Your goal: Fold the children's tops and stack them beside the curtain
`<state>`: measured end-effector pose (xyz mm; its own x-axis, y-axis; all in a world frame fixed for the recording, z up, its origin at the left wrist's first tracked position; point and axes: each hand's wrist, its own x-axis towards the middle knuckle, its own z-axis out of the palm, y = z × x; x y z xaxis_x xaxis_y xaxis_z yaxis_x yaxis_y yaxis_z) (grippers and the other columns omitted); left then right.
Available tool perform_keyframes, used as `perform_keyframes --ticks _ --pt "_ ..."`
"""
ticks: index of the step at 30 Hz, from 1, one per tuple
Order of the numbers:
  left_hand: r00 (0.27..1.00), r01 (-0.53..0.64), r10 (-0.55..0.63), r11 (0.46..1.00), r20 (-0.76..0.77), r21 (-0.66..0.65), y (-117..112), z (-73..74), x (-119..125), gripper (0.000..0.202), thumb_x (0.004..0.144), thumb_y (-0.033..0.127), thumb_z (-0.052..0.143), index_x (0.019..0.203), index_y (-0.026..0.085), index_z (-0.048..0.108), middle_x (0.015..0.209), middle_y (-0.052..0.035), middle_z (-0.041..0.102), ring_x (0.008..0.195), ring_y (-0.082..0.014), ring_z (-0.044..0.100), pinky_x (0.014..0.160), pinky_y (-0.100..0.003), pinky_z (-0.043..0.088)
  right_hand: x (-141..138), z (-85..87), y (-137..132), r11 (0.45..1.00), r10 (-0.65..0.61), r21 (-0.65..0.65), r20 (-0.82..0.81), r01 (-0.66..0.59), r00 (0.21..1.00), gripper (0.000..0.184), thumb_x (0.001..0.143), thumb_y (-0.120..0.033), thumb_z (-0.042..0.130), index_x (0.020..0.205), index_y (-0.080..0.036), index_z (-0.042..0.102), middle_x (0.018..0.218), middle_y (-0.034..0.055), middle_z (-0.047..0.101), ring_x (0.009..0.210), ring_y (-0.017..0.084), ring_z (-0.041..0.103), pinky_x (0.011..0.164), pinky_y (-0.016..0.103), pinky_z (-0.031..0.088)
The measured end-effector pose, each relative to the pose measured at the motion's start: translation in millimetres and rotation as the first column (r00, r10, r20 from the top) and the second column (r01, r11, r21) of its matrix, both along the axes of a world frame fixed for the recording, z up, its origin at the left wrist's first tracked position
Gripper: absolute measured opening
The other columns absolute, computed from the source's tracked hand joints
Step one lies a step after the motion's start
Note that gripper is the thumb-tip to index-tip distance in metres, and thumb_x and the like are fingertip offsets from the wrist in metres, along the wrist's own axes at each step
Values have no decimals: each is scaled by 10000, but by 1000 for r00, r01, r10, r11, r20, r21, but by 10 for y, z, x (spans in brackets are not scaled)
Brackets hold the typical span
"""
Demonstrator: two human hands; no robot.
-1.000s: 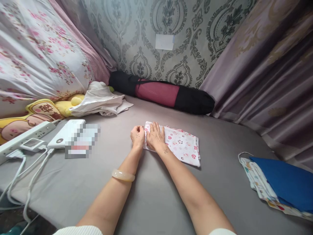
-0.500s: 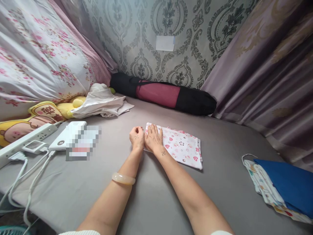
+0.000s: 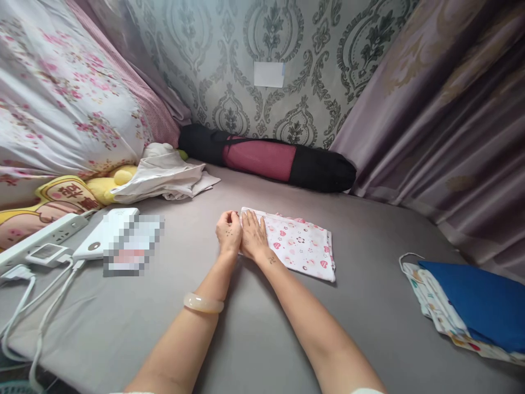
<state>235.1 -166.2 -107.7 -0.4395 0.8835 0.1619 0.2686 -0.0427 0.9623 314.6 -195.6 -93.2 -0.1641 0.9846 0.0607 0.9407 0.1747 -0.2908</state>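
Note:
A folded white cloth (image 3: 301,241) with pink and red hearts and small prints lies flat on the grey bed sheet (image 3: 172,241). My right hand (image 3: 253,235) rests on its left end, fingers stretched out and palm down. Right beside it, at the cloth's left edge, is my left hand (image 3: 228,232), its fingers curled closed. Whether those fingers pinch the cloth's edge or anything else is hidden from me. A pale bangle (image 3: 203,303) circles my left forearm.
On the left are a white power strip (image 3: 45,241), a power bank (image 3: 107,232) with cables, a yellow cushion (image 3: 61,202) and a crumpled light cloth (image 3: 168,175). A black and maroon roll bag (image 3: 262,158) lies along the wall. Folded fabrics, blue on top (image 3: 476,303), lie right.
The view has shifted slightly, so everything sits a little further left. Both hands keep nearly the same place at the cloth's left end.

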Motion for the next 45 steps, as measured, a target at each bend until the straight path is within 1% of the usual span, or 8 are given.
perform_keyframes --ticks 4,7,13,16,28,32,35,45 --pt "978 133 -124 990 -165 44 -53 7 80 274 873 294 446 988 177 666 969 -80 725 864 -192 670 837 -323 522 190 0 -45 991 -121 63 -10 121 993 556 1004 -319 208 1508 -100 295 1589 123 243 1471 235 161 1181 476 44" --pt "912 292 -247 951 -328 96 -84 -50 146 354 874 193 425 1181 172 600 1101 -99 706 985 -201 664 903 -340 515 366 -30 -88 978 -199 74 14 197 980 552 999 -318 224 1496 -100 326 1582 126 259 1467 250 175 1176 500 35" --pt "595 573 -397 819 -699 23 -131 -143 209 362 856 130 435 1189 176 568 1116 -114 684 1053 -225 634 946 -367 495 553 -115 -144 971 -235 59 48 232 971 550 1001 -320 224 1505 -119 314 1587 111 250 1472 247 158 1173 509 49" --pt "506 609 -397 793 -766 -9 -146 -135 212 279 888 147 416 1110 169 585 1086 -120 677 1047 -230 622 954 -377 482 558 -143 -148 971 -233 61 46 230 971 548 1004 -324 214 1505 -123 315 1591 105 242 1474 244 149 1172 509 59" --pt "440 543 -349 837 -827 -64 -214 -116 235 259 944 190 415 1135 199 590 1273 -107 617 1209 -238 549 1034 -393 415 575 -110 -180 975 -220 44 31 219 975 552 1006 -332 208 1510 -129 304 1598 109 219 1476 226 144 1177 468 56" --pt "399 526 -330 847 -856 -81 -250 -102 262 278 954 218 414 1181 211 574 1286 -102 607 1231 -240 533 1033 -389 409 658 -101 -215 954 -295 65 23 293 955 567 997 -347 234 1503 -102 313 1583 129 257 1463 246 184 1171 467 71" --pt "372 530 -330 843 -868 -94 -280 -98 303 292 960 260 414 1202 203 568 1308 -123 588 1253 -260 514 1048 -427 389 761 -120 -242 926 -371 94 39 366 928 577 995 -363 240 1491 -82 330 1563 149 302 1452 269 202 1163 486 63" --pt "375 606 -350 793 -858 -58 -336 -137 450 317 965 246 381 1218 212 569 1330 -127 580 1306 -264 467 1081 -463 333 857 -145 -271 922 -371 140 48 361 928 533 995 -349 255 1451 -109 393 1502 158 403 1417 264 252 1148 477 96"
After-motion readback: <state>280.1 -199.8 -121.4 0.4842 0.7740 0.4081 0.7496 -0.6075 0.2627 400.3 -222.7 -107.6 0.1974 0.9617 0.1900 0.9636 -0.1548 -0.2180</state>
